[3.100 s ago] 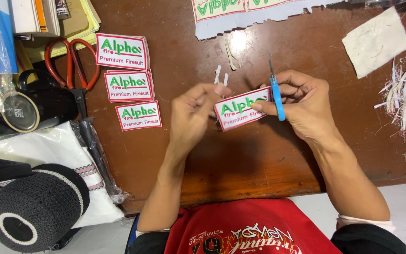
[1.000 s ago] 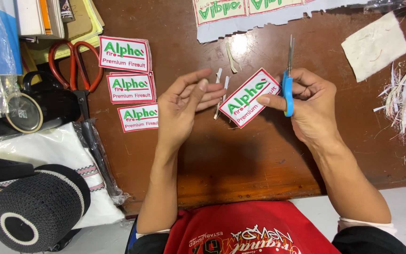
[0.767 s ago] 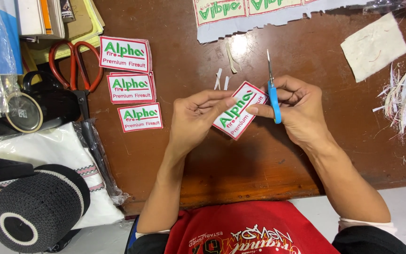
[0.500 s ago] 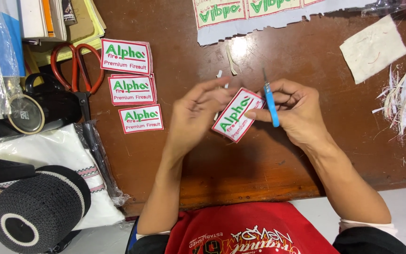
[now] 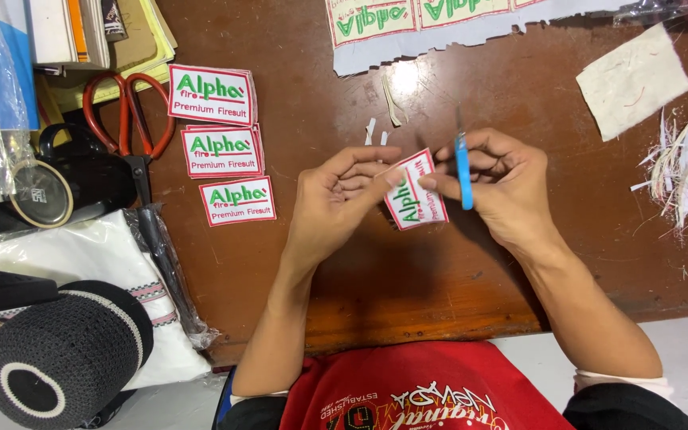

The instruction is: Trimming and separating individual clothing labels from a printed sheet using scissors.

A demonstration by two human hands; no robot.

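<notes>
A brown table [image 5: 296, 87] fills the view, and both hands are up over its middle. Far off to the left hand's outer side sits a white cloth bundle [image 5: 81, 263] with a black round cap [image 5: 57, 358] below it. Beyond the fingers, at the table's far edge, lies a white sheet [image 5: 439, 28] of uncut patches, red-bordered with green lettering. Out past the right hand, a cream fabric scrap [image 5: 632, 80], and next to it a pile of thin white trimmings [image 5: 682, 171].

Left of the left hand, three finished patches [image 5: 220, 151] lie in a column: white rectangles, red edge, green and red lettering. Orange-handled scissors [image 5: 125, 127] rest just beyond them.

Now the hands. The left hand [image 5: 332, 203] pinches one patch [image 5: 414, 191] by its edge, thumb and fingertips closed on it. The patch is tilted on end, held between the two hands, above the table. The right hand [image 5: 503, 183] is curled around a small blue cutter [image 5: 463, 169], blade upward, fingertips also touching the patch's far edge.
</notes>
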